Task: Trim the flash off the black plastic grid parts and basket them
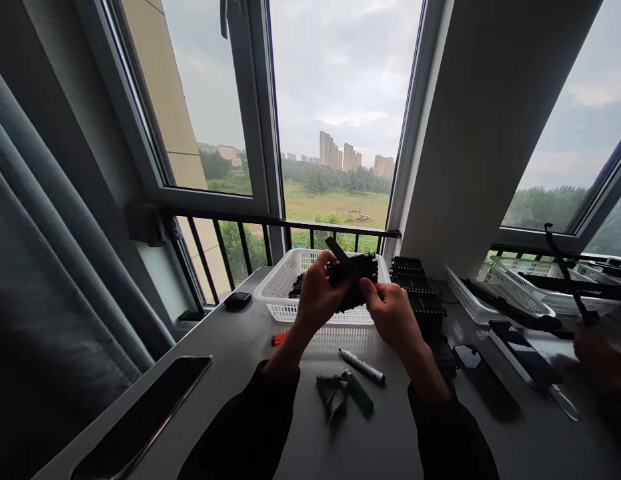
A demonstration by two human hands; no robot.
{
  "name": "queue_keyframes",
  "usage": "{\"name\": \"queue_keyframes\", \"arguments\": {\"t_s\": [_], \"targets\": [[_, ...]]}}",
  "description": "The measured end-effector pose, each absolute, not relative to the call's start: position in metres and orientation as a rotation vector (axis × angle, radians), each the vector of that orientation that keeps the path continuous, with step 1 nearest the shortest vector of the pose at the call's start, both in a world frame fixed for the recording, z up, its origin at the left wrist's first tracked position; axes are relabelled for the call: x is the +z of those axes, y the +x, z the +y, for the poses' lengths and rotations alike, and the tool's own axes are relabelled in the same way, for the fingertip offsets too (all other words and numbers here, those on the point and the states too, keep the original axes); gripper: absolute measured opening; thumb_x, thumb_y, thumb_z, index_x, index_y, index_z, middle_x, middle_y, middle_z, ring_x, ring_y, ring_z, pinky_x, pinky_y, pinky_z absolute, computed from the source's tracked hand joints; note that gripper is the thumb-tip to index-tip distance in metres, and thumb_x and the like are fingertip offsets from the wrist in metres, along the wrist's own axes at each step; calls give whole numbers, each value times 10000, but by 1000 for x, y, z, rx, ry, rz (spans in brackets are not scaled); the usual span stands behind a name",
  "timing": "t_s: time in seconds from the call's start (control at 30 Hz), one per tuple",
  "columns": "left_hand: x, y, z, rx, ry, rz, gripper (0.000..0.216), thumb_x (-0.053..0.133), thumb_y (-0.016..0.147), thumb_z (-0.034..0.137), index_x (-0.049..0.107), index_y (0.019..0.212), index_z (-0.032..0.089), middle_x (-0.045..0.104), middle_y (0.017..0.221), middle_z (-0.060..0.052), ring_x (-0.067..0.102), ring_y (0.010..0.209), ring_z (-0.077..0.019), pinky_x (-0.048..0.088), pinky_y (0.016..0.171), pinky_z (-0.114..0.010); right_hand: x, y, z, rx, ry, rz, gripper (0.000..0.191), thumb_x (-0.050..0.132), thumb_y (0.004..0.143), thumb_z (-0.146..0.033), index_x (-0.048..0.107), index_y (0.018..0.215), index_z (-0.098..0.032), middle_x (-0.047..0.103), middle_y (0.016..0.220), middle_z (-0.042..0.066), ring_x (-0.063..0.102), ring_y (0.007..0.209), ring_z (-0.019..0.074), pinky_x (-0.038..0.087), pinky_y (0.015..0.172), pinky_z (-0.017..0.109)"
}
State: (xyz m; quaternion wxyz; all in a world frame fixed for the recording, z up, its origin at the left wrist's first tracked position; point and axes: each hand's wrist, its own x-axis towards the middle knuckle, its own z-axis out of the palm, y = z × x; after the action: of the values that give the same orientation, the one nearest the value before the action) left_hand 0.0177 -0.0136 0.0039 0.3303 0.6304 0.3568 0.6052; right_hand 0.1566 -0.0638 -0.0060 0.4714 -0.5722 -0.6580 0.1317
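Both hands are raised over the near side of a white plastic basket [280, 293]. They grip a dark piece with toothed edges [357, 270], seen almost in silhouette, and a flat dark strip sticks up from its left end. My left hand [317, 297] is closed around the left side. My right hand [390, 312] pinches the lower right edge, thumb on top. More dark pieces lie inside the basket, partly hidden behind my left hand. Just right of the basket, similar toothed black pieces [415, 287] are stacked in a row.
On the table lie a marker [363, 367], a green lighter [359, 392], a crumpled grey scrap [333, 395], a red object [279, 339], a tablet [150, 413], a small black case [238, 301] and a phone [485, 380]. Another person's hand [595, 350] holds a black strip at right, near more baskets.
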Motion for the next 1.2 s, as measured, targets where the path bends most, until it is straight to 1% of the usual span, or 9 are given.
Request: {"name": "queue_keyframes", "arguments": {"t_s": [0.13,0.23,0.37,0.53,0.8,0.9,1.0,1.1,1.2], "targets": [[4,16,-14,1596,1704,986,300,721,618,233,471,782,218,556,572,79,571,541,-134,444,476,-202,-5,164,-63,266,-1444,-1548,537,397,953,-520,348,524,-202,339,478,-41,261,498,99,163,508,291],[2,17,-14,1570,1703,1014,282,694,645,230,467,813,220,581,586,75,582,528,-135,451,469,-204,1,162,-68,210,-1462,-1503,526,414,945,-508,339,522,-205,337,470,-43,246,491,97,151,508,295],[2,17,-14,1578,1769,1026,269,703,664,263,473,795,218,560,553,81,570,506,-125,434,450,-192,0,155,-71,308,-1426,-1556,523,401,947,-505,333,523,-206,351,473,-40,261,488,97,162,496,288],[2,15,-13,1582,1761,990,283,703,649,251,473,809,220,608,607,64,621,551,-149,492,487,-221,-2,158,-70,263,-1468,-1529,535,397,956,-508,333,521,-205,367,468,-37,250,484,98,156,498,295],[7,15,-16,1557,1684,972,309,712,620,237,485,829,216,607,620,59,624,550,-153,513,501,-235,-6,160,-67,81,-1531,-1525,504,401,975,-497,506,577,-205,540,520,25,371,483,127,210,524,299],[7,14,-16,1562,1663,992,320,707,629,218,502,874,213,631,662,43,643,584,-163,525,512,-239,-7,170,-64,-6,-1565,-1408,503,389,978,-517,587,641,-200,615,584,68,455,508,152,244,541,300],[6,14,-15,1539,1666,974,370,703,644,208,549,981,206,649,697,28,657,614,-173,535,515,-242,-2,176,-64,42,-1499,-1370,532,404,952,-579,637,680,-186,643,623,68,527,556,168,301,555,283],[5,14,-13,1520,1762,913,428,683,653,175,613,1074,203,697,838,-10,687,739,-187,570,610,-262,2,177,-64,108,-1426,-1352,512,499,882,-633,696,810,-166,687,746,71,592,662,192,381,599,276],[4,14,-13,1473,1875,825,421,655,664,140,658,1080,206,709,988,-29,687,837,-185,577,715,-277,1,177,-60,135,-1389,-1312,506,548,846,-638,709,909,-162,704,859,87,625,773,223,436,673,298]]}}
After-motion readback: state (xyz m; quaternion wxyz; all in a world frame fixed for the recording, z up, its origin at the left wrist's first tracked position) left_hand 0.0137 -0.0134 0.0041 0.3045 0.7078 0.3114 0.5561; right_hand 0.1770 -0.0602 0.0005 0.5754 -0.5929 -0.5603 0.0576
